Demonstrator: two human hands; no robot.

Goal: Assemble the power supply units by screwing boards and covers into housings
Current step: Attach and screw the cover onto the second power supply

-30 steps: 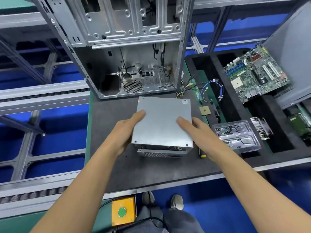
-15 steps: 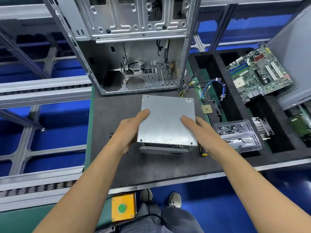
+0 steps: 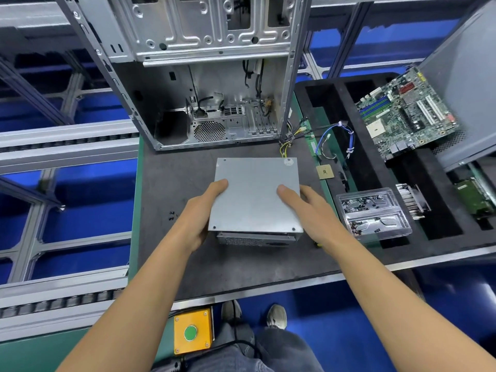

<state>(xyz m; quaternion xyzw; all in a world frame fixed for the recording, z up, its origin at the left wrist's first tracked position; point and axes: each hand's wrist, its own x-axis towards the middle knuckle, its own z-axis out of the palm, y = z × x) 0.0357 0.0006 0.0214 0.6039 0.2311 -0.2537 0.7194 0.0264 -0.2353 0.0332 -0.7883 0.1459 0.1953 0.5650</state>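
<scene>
A grey metal power supply unit [image 3: 255,194] sits on the dark work mat [image 3: 171,183], flat cover up, with its vent grille facing me. My left hand [image 3: 200,216] grips its left side, thumb on the cover. My right hand [image 3: 308,208] holds its right side, thumb on top. Several small black screws [image 3: 173,214] lie on the mat left of my left hand. Yellow and black wires [image 3: 287,140] run from the unit's far right corner.
An open computer case [image 3: 204,84] stands behind the unit. To the right, a black foam tray [image 3: 375,167] holds a motherboard [image 3: 405,111], blue cables [image 3: 338,135], a clear screw box [image 3: 373,213] and a heatsink [image 3: 413,200]. A CPU chip [image 3: 324,172] lies nearby. A yellow button box [image 3: 192,330] hangs below the table edge.
The unit, gripped by both hands, has shifted slightly away from me toward the case. The small screws on the mat have come into view beside my left hand.
</scene>
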